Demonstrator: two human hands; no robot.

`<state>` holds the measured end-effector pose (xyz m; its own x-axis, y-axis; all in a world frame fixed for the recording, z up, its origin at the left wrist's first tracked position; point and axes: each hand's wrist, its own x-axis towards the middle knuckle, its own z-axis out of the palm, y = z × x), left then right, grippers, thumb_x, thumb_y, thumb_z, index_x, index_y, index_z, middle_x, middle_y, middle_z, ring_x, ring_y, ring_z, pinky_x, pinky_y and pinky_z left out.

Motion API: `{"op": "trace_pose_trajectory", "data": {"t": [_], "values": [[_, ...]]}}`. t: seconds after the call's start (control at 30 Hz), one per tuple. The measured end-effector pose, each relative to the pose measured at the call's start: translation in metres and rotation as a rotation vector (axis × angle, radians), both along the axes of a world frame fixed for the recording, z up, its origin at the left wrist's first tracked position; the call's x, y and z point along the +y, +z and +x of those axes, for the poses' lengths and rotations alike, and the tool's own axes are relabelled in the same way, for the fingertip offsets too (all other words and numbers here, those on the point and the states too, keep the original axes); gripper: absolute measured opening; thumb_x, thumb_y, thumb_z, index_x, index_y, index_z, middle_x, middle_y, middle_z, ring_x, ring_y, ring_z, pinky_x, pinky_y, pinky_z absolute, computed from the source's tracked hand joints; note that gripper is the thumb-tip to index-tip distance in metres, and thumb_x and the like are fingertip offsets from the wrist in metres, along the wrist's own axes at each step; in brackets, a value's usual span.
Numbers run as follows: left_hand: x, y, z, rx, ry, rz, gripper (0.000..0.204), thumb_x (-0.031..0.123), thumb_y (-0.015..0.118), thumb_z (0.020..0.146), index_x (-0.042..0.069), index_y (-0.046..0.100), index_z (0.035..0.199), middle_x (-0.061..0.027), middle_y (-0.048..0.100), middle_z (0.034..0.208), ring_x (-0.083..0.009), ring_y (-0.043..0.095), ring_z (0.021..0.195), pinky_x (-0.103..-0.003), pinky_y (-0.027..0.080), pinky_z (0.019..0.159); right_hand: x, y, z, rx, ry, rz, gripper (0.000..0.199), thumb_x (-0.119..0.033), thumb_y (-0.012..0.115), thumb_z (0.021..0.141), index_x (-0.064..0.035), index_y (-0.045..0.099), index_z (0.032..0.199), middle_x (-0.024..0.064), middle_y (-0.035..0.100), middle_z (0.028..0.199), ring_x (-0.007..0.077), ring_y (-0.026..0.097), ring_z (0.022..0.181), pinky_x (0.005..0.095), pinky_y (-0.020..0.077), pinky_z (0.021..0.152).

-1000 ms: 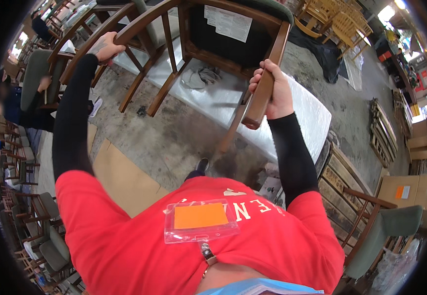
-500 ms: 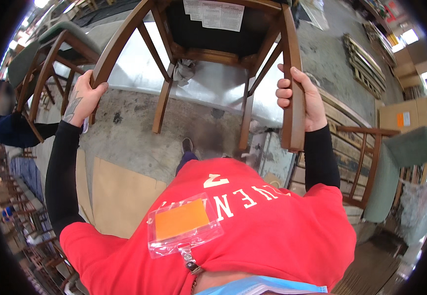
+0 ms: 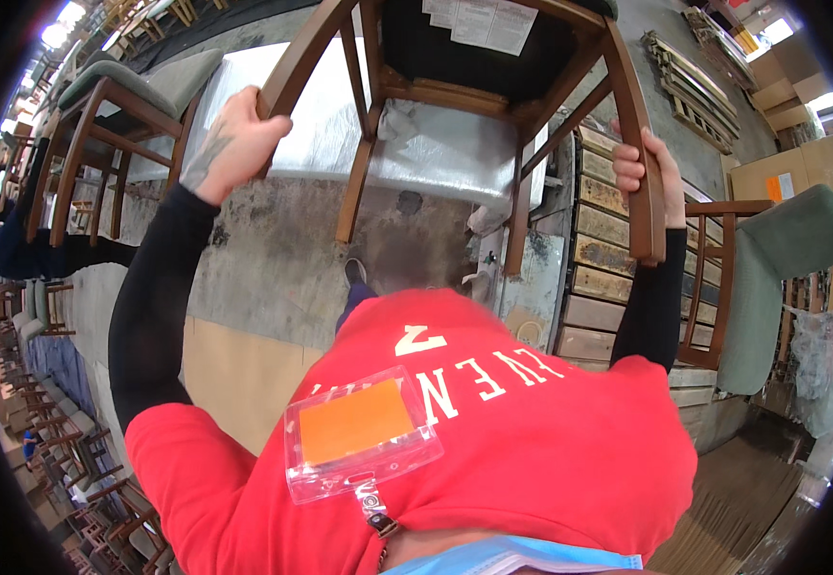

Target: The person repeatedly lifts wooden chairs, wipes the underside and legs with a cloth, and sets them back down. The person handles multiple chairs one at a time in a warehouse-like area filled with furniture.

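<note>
brown wood is filling both my hands: i am holding a wooden chair (image 3: pixel 493 105) up in front of me with its legs pointing back toward me and the dark underside of its seat facing me. my left hand (image 3: pixel 234 144) is wrapping tight around the left leg, fingers curled over the rail. my right hand (image 3: pixel 642 163) is clamping around the right leg, fingers closed on the wood near its end. white paper sheets (image 3: pixel 479 21) are sticking to the seat's underside at the far edge. beyond the chair, a table wrapped in silvery plastic (image 3: pixel 436 149) is standing on the concrete floor (image 3: pixel 273 259). to the far left, a green-cushioned chair (image 3: pixel 119 105) is standing beside that table. on my right, a stack of wooden pallets (image 3: pixel 603 268) is lying near me, and another green-backed chair (image 3: pixel 771 278) is standing just beyond it. an orange badge in a clear sleeve (image 3: pixel 359 431) is hanging on my red shirt.
</note>
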<state>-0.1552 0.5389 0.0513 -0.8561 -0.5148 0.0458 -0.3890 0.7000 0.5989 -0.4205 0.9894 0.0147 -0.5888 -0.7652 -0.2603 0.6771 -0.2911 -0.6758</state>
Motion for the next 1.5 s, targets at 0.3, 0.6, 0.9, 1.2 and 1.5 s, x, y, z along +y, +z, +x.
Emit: {"op": "trace_pose_trajectory", "data": {"t": [0.3, 0.6, 0.9, 1.2, 1.5], "values": [[0.002, -0.011, 0.036, -0.013, -0.041, -0.063, 0.042, 0.027, 0.064, 0.081, -0.008, 0.057, 0.102, -0.021, 0.06, 0.086, -0.0295, 0.061, 0.081, -0.04, 0.049, 0.074, -0.001, -0.004, 0.045, 0.042, -0.076, 0.085, 0.045, -0.035, 0.053, 0.105, -0.0026, 0.048, 0.136, -0.0016, 0.047, 0.082, 0.0049, 0.045, 0.062, 0.0205, 0.0411, 0.051], [0.01, -0.004, 0.03, 0.005, -0.034, 0.239, 0.033, 0.024, 0.064, 0.086, -0.002, 0.057, 0.106, -0.0069, 0.06, 0.084, -0.015, 0.061, 0.068, -0.031, 0.049, 0.058, 0.0, -0.005, 0.035, 0.012, -0.03, -0.042, 0.047, -0.035, 0.054, 0.105, 0.0006, 0.048, 0.135, -0.0003, 0.05, 0.083, 0.0063, 0.049, 0.063, 0.0221, 0.0453, 0.051], [-0.002, -0.038, 0.103, 0.163, -0.191, 1.012, 0.044, 0.042, 0.044, 0.106, 0.002, 0.06, 0.112, -0.0143, 0.073, 0.095, -0.0192, 0.069, 0.062, -0.027, 0.056, 0.051, 0.038, -0.106, 0.054, 0.333, -0.488, 0.072, 0.044, -0.036, 0.05, 0.105, -0.0066, 0.051, 0.139, -0.0053, 0.054, 0.083, 0.0049, 0.05, 0.071, 0.02, 0.0406, 0.062], [-0.166, -0.138, 0.327, 0.372, 0.42, 0.938, 0.037, 0.037, 0.068, 0.097, 0.011, 0.06, 0.071, 0.0046, 0.053, 0.056, -0.0036, 0.041, 0.038, -0.024, 0.029, 0.035, -0.09, -0.39, 0.313, 1.162, 0.758, 1.718, 0.025, -0.035, 0.062, 0.088, -0.0114, 0.069, 0.092, 0.0133, 0.07, 0.076, 0.0342, 0.07, 0.077, 0.0465, 0.0545, 0.073], [-0.398, -0.041, 0.416, 0.828, 0.694, 0.3, 0.042, 0.03, 0.066, 0.099, 0.014, 0.053, 0.063, 0.0063, 0.045, 0.05, -0.0037, 0.036, 0.036, -0.024, 0.026, 0.035, -0.509, -0.254, 0.373, 1.048, 0.269, 0.634, 0.044, -0.028, 0.062, 0.094, 0.0057, 0.047, 0.069, 0.0216, 0.043, 0.059, 0.0202, 0.043, 0.055, 0.0427, 0.0388, 0.057]]}}
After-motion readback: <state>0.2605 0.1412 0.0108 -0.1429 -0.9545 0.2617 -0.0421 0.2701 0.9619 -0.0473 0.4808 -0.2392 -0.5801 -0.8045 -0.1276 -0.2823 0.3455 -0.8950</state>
